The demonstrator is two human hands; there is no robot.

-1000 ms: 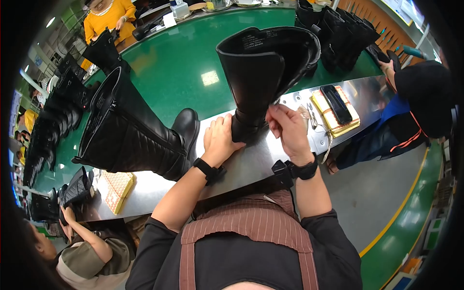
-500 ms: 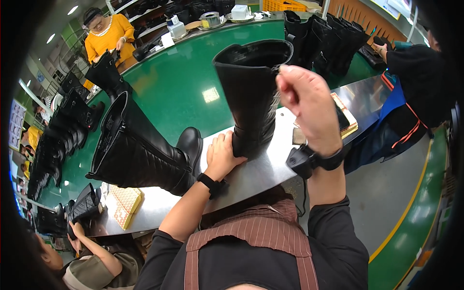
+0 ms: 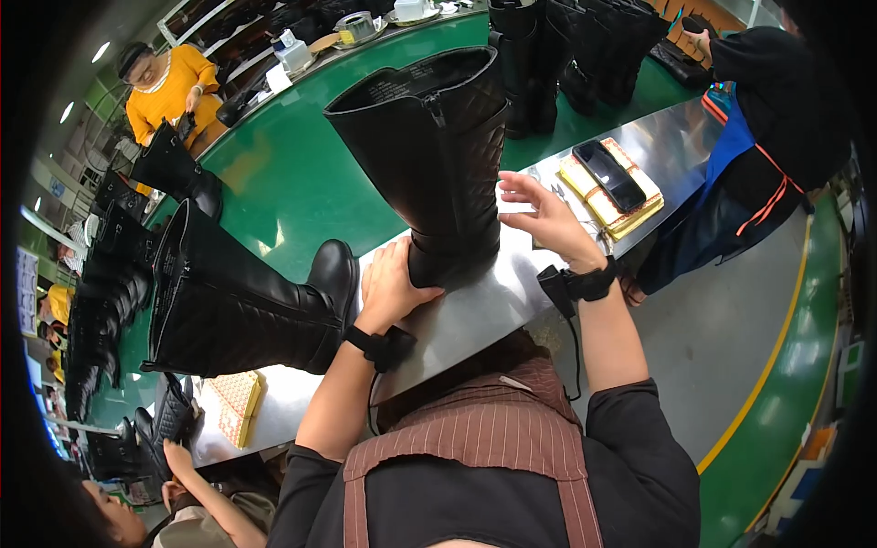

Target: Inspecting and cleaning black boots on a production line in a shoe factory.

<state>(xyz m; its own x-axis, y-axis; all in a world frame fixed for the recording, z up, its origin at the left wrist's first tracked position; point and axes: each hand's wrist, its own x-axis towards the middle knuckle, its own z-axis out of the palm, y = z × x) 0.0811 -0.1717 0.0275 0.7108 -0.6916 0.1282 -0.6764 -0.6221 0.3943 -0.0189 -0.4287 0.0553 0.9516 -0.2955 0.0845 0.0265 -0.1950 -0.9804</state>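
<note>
A tall black boot (image 3: 448, 164) with a quilted panel stands upright in front of me, its zip pull at the top edge of the shaft. My left hand (image 3: 393, 283) grips it low down at the ankle, thumb in front. Beside the right side of the shaft is my right hand (image 3: 548, 224), fingers apart and holding nothing; whether its fingertips touch the leather I cannot tell. To the left a second black boot (image 3: 247, 306) tilts over, shaft opening toward the left and toe near my left hand.
A dark phone (image 3: 610, 175) rests on a stack of yellow-edged cards (image 3: 630, 215) on the metal bench edge (image 3: 457, 338). Another patterned stack (image 3: 236, 402) lies at left. Several boots (image 3: 585, 55) stand on the green table (image 3: 283, 183). Co-workers are at left, far left and right.
My right hand has let go of the boot's top edge by the zip, dropped to beside the shaft and opened. The left hand keeps its grip. The whole view has shifted somewhat.
</note>
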